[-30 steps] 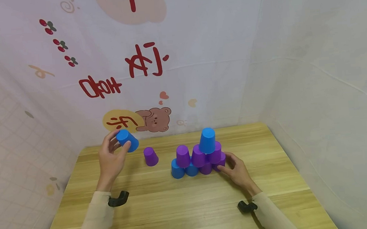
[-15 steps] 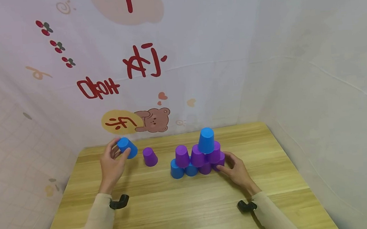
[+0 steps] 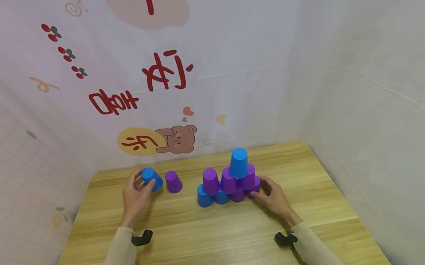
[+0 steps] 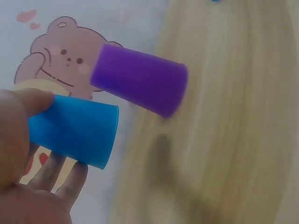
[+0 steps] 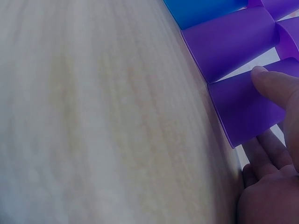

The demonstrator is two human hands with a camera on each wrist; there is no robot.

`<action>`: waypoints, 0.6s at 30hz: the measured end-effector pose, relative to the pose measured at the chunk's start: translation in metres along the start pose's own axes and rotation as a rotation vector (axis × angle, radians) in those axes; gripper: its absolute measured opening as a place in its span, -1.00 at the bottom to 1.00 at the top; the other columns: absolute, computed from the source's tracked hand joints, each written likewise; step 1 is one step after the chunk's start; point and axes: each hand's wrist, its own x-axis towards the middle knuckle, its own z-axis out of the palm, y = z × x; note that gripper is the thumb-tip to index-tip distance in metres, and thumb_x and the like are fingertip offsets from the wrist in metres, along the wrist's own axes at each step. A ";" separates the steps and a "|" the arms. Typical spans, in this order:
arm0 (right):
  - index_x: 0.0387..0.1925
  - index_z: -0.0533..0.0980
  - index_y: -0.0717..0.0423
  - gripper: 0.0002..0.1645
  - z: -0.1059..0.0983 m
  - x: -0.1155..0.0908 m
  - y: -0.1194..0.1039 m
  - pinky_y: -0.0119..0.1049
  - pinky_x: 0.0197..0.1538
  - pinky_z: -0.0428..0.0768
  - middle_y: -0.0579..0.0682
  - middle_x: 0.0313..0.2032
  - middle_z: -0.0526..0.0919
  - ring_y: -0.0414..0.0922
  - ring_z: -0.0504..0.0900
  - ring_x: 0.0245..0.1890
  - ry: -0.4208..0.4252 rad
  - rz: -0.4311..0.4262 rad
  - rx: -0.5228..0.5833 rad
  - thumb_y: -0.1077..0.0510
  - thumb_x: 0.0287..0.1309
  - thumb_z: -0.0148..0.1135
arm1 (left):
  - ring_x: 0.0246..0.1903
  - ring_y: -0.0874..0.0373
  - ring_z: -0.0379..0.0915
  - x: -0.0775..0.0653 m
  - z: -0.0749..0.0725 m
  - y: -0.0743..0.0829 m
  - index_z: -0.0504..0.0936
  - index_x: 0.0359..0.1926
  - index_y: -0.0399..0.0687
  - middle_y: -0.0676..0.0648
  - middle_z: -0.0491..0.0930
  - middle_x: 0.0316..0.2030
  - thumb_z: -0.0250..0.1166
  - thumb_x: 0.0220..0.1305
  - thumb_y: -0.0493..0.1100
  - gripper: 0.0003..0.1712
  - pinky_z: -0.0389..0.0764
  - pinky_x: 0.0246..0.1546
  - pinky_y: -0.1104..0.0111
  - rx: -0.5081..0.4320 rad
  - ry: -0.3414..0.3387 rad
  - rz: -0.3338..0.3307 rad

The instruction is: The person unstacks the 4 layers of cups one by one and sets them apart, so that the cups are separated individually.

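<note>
A pale cloth wall (image 3: 243, 42) with red characters (image 3: 179, 70) and a cartoon bear (image 3: 180, 141) stands behind the wood-grained table (image 3: 213, 240). On the table's far half rises a stack of cups (image 3: 229, 182), all mouth down: four below, three purple across the middle, a top blue cup (image 3: 239, 163) over the right-hand pair. The right hand (image 3: 275, 198) holds the end purple cup (image 5: 247, 109) of the bottom row, its axis vertical, between thumb and fingers. The left hand (image 3: 135, 200), well to the stack's left, pinches a separate blue cup (image 4: 77, 130) between its thumb and slightly spread fingers. This cup's long axis runs close to upright, nearly parallel to that of the lone purple cup (image 3: 173, 182) just beside it, with the narrow base up and the wide mouth facing the table; whether its rim touches the wood, I cannot tell.
</note>
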 end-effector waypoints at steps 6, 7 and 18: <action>0.51 0.53 0.12 -0.25 0.001 -0.001 0.000 -0.69 0.54 0.40 0.22 0.48 0.65 0.27 0.51 0.62 0.002 -0.019 -0.003 0.18 0.37 0.61 | 0.56 -0.34 0.52 -0.001 0.007 -0.010 0.44 0.61 -0.22 -0.35 0.49 0.59 0.46 0.56 -0.27 -0.29 0.62 0.35 0.61 -0.008 -0.006 -0.015; 0.51 0.53 0.12 -0.25 0.001 -0.001 0.001 -0.68 0.54 0.41 0.22 0.48 0.65 0.27 0.51 0.62 0.004 -0.022 -0.005 0.18 0.38 0.61 | 0.56 -0.35 0.51 -0.002 0.008 -0.011 0.44 0.60 -0.23 -0.35 0.49 0.58 0.46 0.55 -0.28 -0.29 0.61 0.32 0.66 -0.013 -0.008 -0.015; 0.49 0.54 0.11 -0.25 0.001 0.000 -0.001 -0.08 0.73 0.45 0.19 0.47 0.67 0.23 0.52 0.61 0.009 -0.013 0.001 0.20 0.35 0.62 | 0.55 -0.36 0.51 -0.005 0.015 -0.017 0.48 0.57 -0.22 -0.37 0.52 0.55 0.46 0.55 -0.30 -0.33 0.63 0.48 0.08 -0.033 -0.039 -0.021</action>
